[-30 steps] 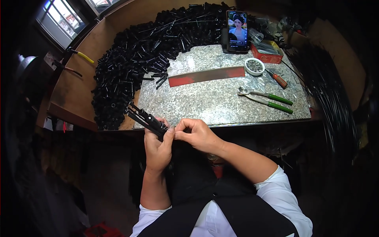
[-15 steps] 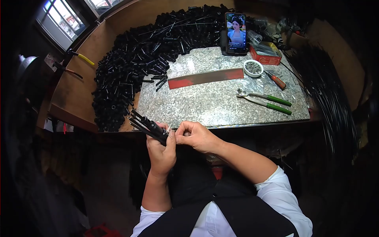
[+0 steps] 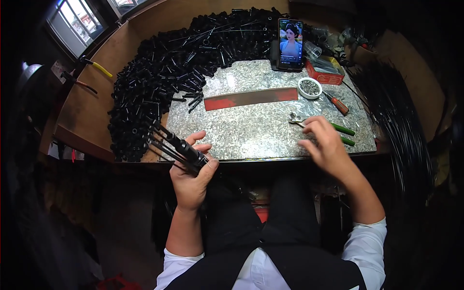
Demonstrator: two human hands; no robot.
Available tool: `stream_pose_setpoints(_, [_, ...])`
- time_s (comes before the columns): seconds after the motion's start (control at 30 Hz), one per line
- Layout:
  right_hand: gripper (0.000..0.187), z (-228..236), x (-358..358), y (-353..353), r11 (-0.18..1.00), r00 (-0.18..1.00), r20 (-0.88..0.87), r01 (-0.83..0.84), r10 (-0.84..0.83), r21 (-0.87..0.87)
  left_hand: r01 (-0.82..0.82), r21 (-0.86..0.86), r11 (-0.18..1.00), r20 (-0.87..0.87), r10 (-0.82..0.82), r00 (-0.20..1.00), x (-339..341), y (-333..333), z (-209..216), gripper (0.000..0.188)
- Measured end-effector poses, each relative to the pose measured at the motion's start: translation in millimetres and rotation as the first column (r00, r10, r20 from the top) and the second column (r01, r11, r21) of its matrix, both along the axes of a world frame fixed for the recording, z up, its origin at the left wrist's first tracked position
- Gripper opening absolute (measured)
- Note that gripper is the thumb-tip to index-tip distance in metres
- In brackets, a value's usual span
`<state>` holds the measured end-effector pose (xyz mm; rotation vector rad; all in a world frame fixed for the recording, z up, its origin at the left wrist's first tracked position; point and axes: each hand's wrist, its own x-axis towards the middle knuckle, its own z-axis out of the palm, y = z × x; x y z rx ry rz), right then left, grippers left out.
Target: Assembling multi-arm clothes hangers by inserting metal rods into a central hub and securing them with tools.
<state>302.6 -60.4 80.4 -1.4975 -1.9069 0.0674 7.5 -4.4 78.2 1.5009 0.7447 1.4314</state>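
Note:
My left hand (image 3: pixel 191 186) is closed on a black tubular part (image 3: pixel 188 151), off the near edge of the stone slab. Several thin black rods stick out of it toward the upper left. A thin pale wire (image 3: pixel 207 159) shows by my left thumb. On the right, my right hand (image 3: pixel 325 145) hovers with thumb and fingers apart and nothing between them. Below and partly behind it lie green-handled end-cutting pincers (image 3: pixel 344 129); the hand covers their middle, and I cannot tell whether it touches them.
A large heap of black tubular parts (image 3: pixel 145 87) fills the left and back. On the slab (image 3: pixel 246 130) lie a red-brown strip (image 3: pixel 251 98), a white bowl of small metal bits (image 3: pixel 310 88) and an orange-handled screwdriver (image 3: pixel 340 106). Behind stand a phone (image 3: pixel 290 46) and a red box (image 3: pixel 326 75).
My right hand has left the part in my left hand and moved right, to the pincers. My left hand has shifted slightly left with the part, two of its fingers now stretched out.

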Motion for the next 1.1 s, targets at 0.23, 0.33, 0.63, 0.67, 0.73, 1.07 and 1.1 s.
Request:
stream_pose_setpoints(0.23, [0.026, -19.9, 65.2, -10.6, 0.934, 0.878, 0.411, 0.327, -0.243, -0.145, 0.308, 0.007, 0.951, 0.283, -0.297, 0.912, 3.7, 1.8, -7.4, 0.016])
stream_pose_setpoints(0.33, [0.025, -24.7, 67.6, -10.7, 0.963, 0.885, 0.410, 0.264, -0.220, -0.054, 0.330, -0.094, 0.939, 0.303, -0.289, 0.908, 6.3, -2.5, -0.6, 0.014])
stream_pose_setpoints(0.63, [0.021, -22.2, 30.4, 2.6, 0.978, 0.905, 0.374, 0.206, -0.201, 0.027, 0.251, -0.123, 0.960, 0.114, -0.238, 0.965, 4.9, -6.4, -6.2, 0.011])
stream_pose_setpoints(0.67, [0.017, -22.7, 24.6, 3.0, 0.976, 0.938, 0.281, 0.215, -0.203, -0.014, 0.250, -0.124, 0.960, 0.112, -0.236, 0.965, 7.5, -6.4, -8.4, 0.011])
stream_pose_setpoints(0.73, [0.017, -19.5, 13.0, 5.3, 0.986, 0.985, 0.075, 0.161, -0.158, -0.031, 0.252, -0.112, 0.961, 0.204, -0.226, 0.953, 13.2, -5.4, -14.7, 0.011])
stream_pose_setpoints(1.07, [0.033, 24.1, -41.7, -4.3, 0.981, 0.984, 0.030, -0.175, 0.178, -0.081, 0.371, -0.154, 0.916, 0.282, -0.320, 0.905, 7.5, -0.1, -25.5, 0.018])
stream_pose_setpoints(1.1, [0.032, 25.1, -44.7, -5.3, 0.992, 0.981, 0.147, -0.128, 0.124, 0.016, 0.363, -0.156, 0.919, 0.280, -0.311, 0.908, 5.8, 0.5, -26.6, 0.018])
